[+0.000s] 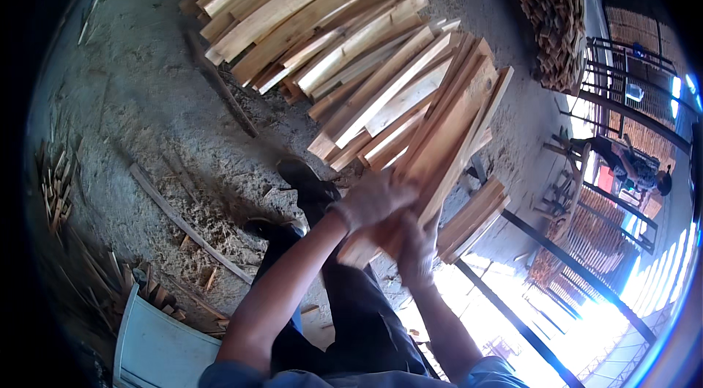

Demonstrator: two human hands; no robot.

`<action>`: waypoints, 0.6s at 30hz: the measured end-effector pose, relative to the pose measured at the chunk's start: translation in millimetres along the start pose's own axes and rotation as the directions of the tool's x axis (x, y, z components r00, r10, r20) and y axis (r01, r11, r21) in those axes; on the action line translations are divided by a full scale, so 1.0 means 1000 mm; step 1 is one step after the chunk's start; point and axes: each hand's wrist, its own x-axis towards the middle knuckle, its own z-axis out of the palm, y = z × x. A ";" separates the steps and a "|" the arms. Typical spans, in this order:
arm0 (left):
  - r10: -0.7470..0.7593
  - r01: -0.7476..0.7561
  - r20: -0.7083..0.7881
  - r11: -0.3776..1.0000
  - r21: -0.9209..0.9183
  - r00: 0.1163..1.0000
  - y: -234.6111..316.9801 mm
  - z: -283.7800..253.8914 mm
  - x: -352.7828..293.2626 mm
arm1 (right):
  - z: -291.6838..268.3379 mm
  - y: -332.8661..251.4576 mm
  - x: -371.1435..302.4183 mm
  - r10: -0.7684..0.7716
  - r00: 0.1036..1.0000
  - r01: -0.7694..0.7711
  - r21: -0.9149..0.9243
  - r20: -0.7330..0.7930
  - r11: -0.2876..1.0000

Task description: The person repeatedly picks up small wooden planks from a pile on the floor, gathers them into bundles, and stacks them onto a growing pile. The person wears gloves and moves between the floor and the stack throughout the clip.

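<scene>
A bundle of several long wooden boards (455,120) slants up and away from my body, its near end close to my legs. My left hand (375,201), in a pale work glove, is closed on the bundle's left side, with the fingertips partly lost in blur. On the opposite side my right hand (417,250), also gloved, grips the same boards near their lower end. Just beyond lies a wide row of loose boards (322,14), overlapping side by side on the ground. A short stack of boards (474,218) sits to the right of my right hand.
Wood scraps (57,190) lie at the far left, and a pale curved panel (157,340) stands at lower left. Thin strips (183,223) cross the dusty ground. A tall woodpile (545,14) rises at upper right. Another person (630,168) is farther right, past dark metal bars (578,274).
</scene>
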 end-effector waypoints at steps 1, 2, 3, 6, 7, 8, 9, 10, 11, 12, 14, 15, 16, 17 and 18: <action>-0.224 0.217 -0.062 0.972 -0.091 0.973 0.016 0.000 0.023 | -0.022 0.017 0.032 -0.333 0.938 0.339 -0.474 0.099 0.813; -0.448 0.424 -0.113 0.886 -0.185 0.887 0.028 -0.005 0.030 | -0.032 0.023 0.049 -0.274 0.954 0.296 -0.524 0.122 0.798; -0.427 0.368 -0.191 0.887 -0.280 0.884 0.023 -0.003 0.023 | -0.042 0.037 0.069 -0.169 0.976 0.218 -0.609 0.137 0.763; -0.315 0.074 -0.271 0.765 -0.640 0.909 0.024 0.029 -0.057 | -0.095 0.079 0.058 0.382 0.899 -0.127 -0.708 0.213 0.695; -0.245 0.100 -0.263 0.879 -0.466 0.933 0.023 0.028 -0.094 | -0.126 0.107 0.039 0.418 0.878 -0.008 -0.868 0.231 0.497; -0.302 0.198 -0.276 0.917 -0.347 0.912 0.019 0.029 -0.133 | -0.167 0.138 0.011 0.479 0.825 0.121 -0.921 0.301 0.370; -0.430 0.343 -0.315 0.891 -0.297 0.846 0.010 0.034 -0.174 | -0.203 0.168 -0.016 0.538 0.753 0.282 -0.925 0.379 0.256; -0.578 0.486 -0.389 0.815 -0.315 0.717 -0.006 0.049 -0.222 | -0.230 0.186 -0.043 0.547 0.624 0.606 -0.788 0.558 0.113; -0.757 0.692 -0.346 0.650 -0.313 0.554 -0.014 0.053 -0.263 | -0.241 0.192 -0.064 0.660 0.640 0.452 -0.887 0.393 0.090; -0.810 0.760 -0.395 0.564 -0.324 0.433 -0.008 0.046 -0.299 | -0.239 0.169 -0.090 0.598 0.700 0.293 -0.920 0.391 0.259; -0.775 0.766 -0.537 0.554 -0.326 0.332 -0.001 0.070 -0.378 | -0.353 0.239 -0.085 0.720 0.690 -0.169 -0.952 0.071 0.256; -0.864 0.819 -0.418 0.443 -0.365 0.280 0.015 0.061 -0.399 | -0.336 0.229 -0.082 0.676 0.729 -0.063 -0.973 0.106 0.220; -0.891 0.825 -0.394 0.391 -0.409 0.227 0.021 0.068 -0.416 | -0.312 0.205 -0.073 0.638 0.754 0.035 -0.980 0.155 0.196; -0.917 0.822 -0.359 0.335 -0.461 0.173 0.027 0.086 -0.433 | -0.291 0.180 -0.064 0.604 0.772 0.113 -0.978 0.196 0.174; -0.941 0.814 -0.314 0.279 -0.509 0.126 0.033 0.106 -0.449 | -0.263 0.151 -0.056 0.570 0.787 0.168 -0.971 0.236 0.170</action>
